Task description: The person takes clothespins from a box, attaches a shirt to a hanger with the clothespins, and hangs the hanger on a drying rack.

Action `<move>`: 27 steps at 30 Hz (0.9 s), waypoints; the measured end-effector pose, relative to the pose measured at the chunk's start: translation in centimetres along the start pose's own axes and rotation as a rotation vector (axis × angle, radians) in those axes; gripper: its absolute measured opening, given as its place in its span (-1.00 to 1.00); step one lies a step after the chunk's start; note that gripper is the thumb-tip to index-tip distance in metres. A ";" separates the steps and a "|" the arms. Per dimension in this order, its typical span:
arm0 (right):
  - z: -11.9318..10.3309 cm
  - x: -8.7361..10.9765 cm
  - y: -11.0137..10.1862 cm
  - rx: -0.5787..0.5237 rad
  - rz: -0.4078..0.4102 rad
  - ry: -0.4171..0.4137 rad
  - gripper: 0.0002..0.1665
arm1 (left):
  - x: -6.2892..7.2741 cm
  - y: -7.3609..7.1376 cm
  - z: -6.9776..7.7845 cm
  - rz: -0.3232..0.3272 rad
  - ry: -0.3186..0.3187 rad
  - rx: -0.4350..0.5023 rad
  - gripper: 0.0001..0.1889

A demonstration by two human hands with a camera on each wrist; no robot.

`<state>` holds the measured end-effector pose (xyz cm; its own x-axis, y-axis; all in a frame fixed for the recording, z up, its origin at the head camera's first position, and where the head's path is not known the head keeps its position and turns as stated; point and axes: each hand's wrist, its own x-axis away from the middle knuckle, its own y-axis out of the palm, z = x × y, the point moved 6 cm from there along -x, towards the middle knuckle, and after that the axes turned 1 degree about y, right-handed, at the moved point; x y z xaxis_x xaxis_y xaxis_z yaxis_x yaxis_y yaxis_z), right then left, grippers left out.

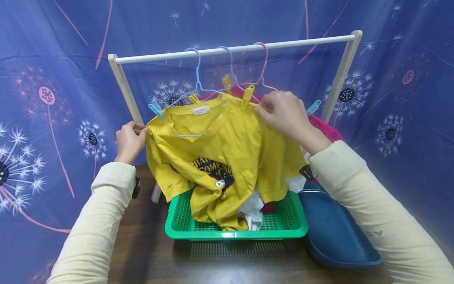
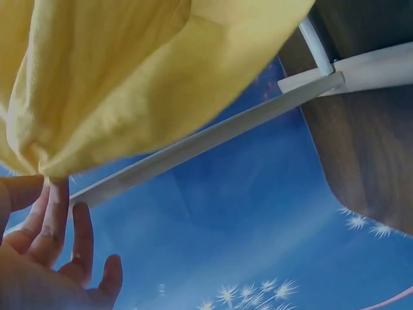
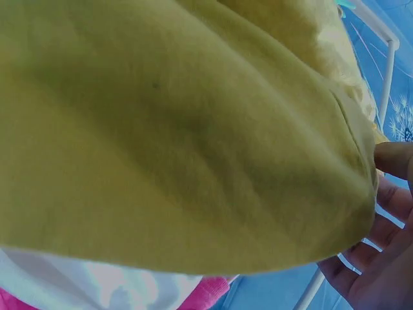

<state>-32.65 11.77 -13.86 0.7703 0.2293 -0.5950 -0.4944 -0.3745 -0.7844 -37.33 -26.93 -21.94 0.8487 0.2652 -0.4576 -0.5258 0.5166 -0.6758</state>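
Note:
A yellow T-shirt (image 1: pixel 244 134) with a dark print hangs on a blue hanger (image 1: pixel 198 73) in the head view. Its shoulder at the left is pinched between the thumb and fingers of my left hand (image 1: pixel 129 141); the left wrist view shows the cloth (image 2: pixel 148 84) gathered at the fingertips. My right hand (image 1: pixel 288 114) pinches the opposite shoulder, beside a yellow clothespin (image 1: pixel 247 97) clipped there. A light-blue clothespin (image 1: pixel 156 109) sits near the collar on the left. In the right wrist view the sleeve (image 3: pixel 193 161) fills most of the picture.
The hanger's rack has a white rail (image 1: pixel 152 58) and wooden posts. Behind the T-shirt, a pink hanger (image 1: pixel 265 63) and magenta clothing (image 1: pixel 328 130) hang. Below stands a green basket (image 1: pixel 227 235) with white cloth (image 1: pixel 252 211); a dark blue tub (image 1: pixel 340 228) lies to its right.

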 end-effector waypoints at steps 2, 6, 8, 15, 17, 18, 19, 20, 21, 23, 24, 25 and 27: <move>0.0 0.2 0.0 0.000 -0.009 -0.003 -0.74 | 0.1 0.3 -0.3 -0.030 -0.016 0.015 -0.73; 0.0 0.5 0.1 0.003 -0.027 -0.011 -0.75 | 0.4 0.7 -0.6 -0.061 -0.010 0.024 -0.74; 0.0 0.6 0.2 0.002 -0.030 -0.012 -0.75 | 0.6 0.8 -0.6 -0.061 0.009 0.019 -0.75; 0.2 2.1 -0.8 -0.030 -0.002 -0.048 -0.74 | 1.6 0.4 -0.7 -0.032 0.117 -0.053 -0.77; 0.3 2.8 -1.5 -0.042 0.018 -0.064 -0.74 | 2.0 0.2 -0.8 -0.035 0.146 -0.072 -0.77; 0.5 3.2 -1.8 -0.043 0.026 -0.070 -0.74 | 2.2 0.1 -0.8 -0.038 0.157 -0.076 -0.77; 0.6 3.6 -2.1 -0.044 0.034 -0.074 -0.74 | 2.4 0.1 -0.8 -0.045 0.167 -0.080 -0.77; 0.8 4.0 -2.4 -0.042 0.041 -0.074 -0.74 | 2.6 0.1 -0.9 -0.054 0.176 -0.084 -0.76; 1.1 4.5 -2.7 -0.039 0.049 -0.072 -0.74 | 2.9 0.0 -0.9 -0.063 0.184 -0.088 -0.76; 1.8 5.4 -3.2 -0.031 0.062 -0.066 -0.72 | 3.4 0.1 -1.1 -0.089 0.196 -0.095 -0.74; 2.2 6.0 -3.4 -0.026 0.065 -0.062 -0.70 | 3.7 0.1 -1.1 -0.104 0.201 -0.098 -0.73; 2.6 6.6 -3.6 -0.023 0.070 -0.060 -0.69 | 4.0 0.1 -1.2 -0.115 0.208 -0.103 -0.72; 3.5 7.8 -3.8 -0.015 0.082 -0.056 -0.65 | 4.8 0.2 -1.3 -0.135 0.226 -0.118 -0.70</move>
<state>-26.19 18.08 -16.09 0.7037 0.2472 -0.6661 -0.5483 -0.4072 -0.7304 -33.41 -26.60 -25.02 0.8841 0.0056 -0.4672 -0.4233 0.4329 -0.7959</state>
